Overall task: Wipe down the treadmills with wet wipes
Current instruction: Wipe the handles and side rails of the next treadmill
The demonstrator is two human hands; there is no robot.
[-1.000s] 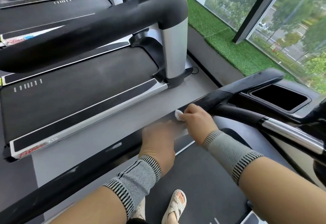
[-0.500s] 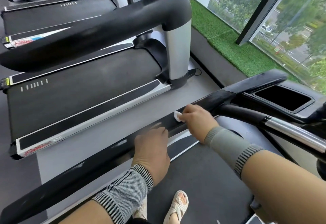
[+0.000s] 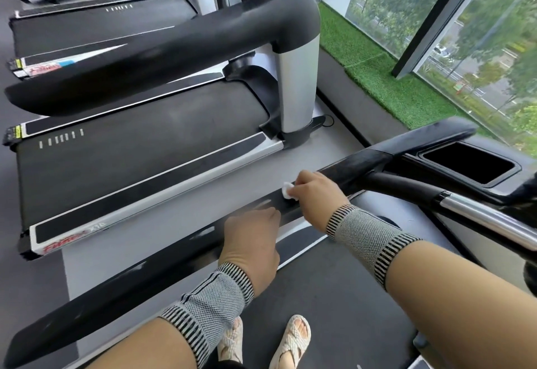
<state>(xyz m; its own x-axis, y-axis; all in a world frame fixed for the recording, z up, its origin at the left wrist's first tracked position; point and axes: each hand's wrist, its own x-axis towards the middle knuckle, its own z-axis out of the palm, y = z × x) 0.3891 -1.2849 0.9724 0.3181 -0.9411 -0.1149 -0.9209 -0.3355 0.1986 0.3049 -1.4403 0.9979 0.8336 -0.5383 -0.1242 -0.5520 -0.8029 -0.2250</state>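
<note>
- The right hand [image 3: 315,194] pinches a small, crumpled white wet wipe [image 3: 288,190] in curled fingers and presses it against the top of the long, glossy black handrail [image 3: 162,270] of the near treadmill.
- The wipe sits on the rail's upper face, just left of the right hand's knuckles, only a small part of it showing.
- The left hand [image 3: 252,241] rests on the same rail just below and to the left of the right hand, its fingers bent over the far edge; whether they clasp the rail cannot be told, as they are blurred.
- The two hands are near each other but not touching.
- Both wrists wear grey knitted wristbands with black-striped cuffs [image 3: 363,241].
- Below the rail lies the dark running belt [image 3: 334,304], on which stand two feet in cream woven sandals [image 3: 293,339].
- To the right, a chrome grip bar [image 3: 479,217] and a rectangular black console pocket [image 3: 467,165] are seen.
- Beyond a strip of grey floor stands a second treadmill [image 3: 130,159] with a silver upright post [image 3: 296,89].
- Green artificial turf [image 3: 377,78] runs along the window.
</note>
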